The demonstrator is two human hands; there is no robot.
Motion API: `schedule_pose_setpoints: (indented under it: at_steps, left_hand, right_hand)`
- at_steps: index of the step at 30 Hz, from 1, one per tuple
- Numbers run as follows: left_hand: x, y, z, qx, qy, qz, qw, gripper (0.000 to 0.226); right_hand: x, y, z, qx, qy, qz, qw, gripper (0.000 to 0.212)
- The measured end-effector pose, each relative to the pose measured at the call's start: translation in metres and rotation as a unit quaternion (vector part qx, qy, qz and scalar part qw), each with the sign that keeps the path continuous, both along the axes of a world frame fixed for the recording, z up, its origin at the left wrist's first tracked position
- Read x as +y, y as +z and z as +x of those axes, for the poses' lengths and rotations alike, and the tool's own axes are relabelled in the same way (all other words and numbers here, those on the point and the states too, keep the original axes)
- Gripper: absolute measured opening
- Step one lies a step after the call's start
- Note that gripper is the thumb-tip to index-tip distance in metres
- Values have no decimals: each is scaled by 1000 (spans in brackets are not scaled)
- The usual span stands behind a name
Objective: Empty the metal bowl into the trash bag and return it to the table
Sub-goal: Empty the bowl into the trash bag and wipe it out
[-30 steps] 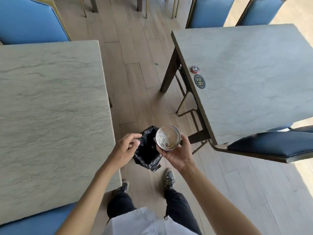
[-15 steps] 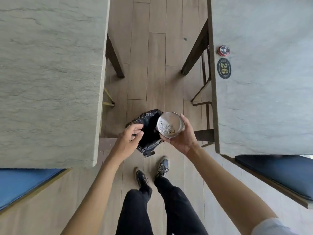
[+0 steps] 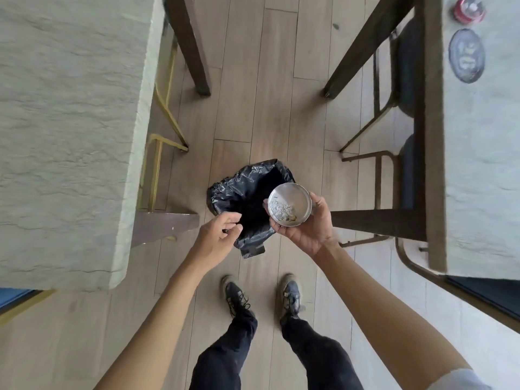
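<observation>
Between the two tables, looking straight down from the head cam, you've got the metal bowl (image 3: 289, 204) cupped from below in your right hand (image 3: 308, 229), fingers wrapped on its rim and underside, held level just at the right edge of the trash bag (image 3: 247, 204). Your left hand (image 3: 218, 237) is pinched closed on the near lip of the bag, holding the mouth open. Scraps (image 3: 281, 211) are sitting in the bowl, pale flaky bits, so nothing's dumped yet.

Handling-wise: the bowl looks small, thin and stiff, probably light, and polished metal can get slippery when you tip it. I'd keep your thumb hooked over the rim and fingers under the base as it tilts. The bag is soft thin plastic and will likely flop shut if you let go, so keep that pinch.

Writing: there's a dark round tag (image 3: 466, 55) on the right-hand table (image 3: 484, 164) with digits on it, too blurred to read for sure. A red round thing (image 3: 469, 9) sits just past it; no lettering I can make out.
</observation>
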State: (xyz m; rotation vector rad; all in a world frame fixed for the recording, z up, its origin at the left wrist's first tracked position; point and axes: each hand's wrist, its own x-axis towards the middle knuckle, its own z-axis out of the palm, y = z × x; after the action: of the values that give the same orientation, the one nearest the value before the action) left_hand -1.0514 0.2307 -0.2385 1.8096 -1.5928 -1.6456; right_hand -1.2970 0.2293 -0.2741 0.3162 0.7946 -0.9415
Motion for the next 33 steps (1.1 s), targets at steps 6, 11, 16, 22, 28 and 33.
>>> schedule_pose_setpoints:
  at_steps: [6, 11, 16, 22, 28, 33]
  left_hand:
    - [2, -94, 1, -12, 12, 5, 1000, 31]
    - [5, -151, -2, -10, 22, 1, 1000, 31]
    - [4, -186, -1, -10, 27, -10, 1000, 33]
    - [-5, -213, 4, -27, 18, -38, 999, 34]
    - [-19, -228, 2, -25, 18, -59, 998, 34]
    - [-18, -231, 0, -23, 23, -66, 997, 34]
  right_hand:
    - [-13, -106, -3, -17, 70, -40, 997, 88]
    - [-29, -155, -4, -25, 95, -67, 993, 78]
    - [-46, -192, -2, 4, 100, -89, 991, 77]
    - [-64, -220, -3, 42, 82, -58, 994, 65]
    - [-67, -229, -2, 79, 98, -58, 990, 67]
    - [-65, -229, -4, 75, 87, -66, 991, 49]
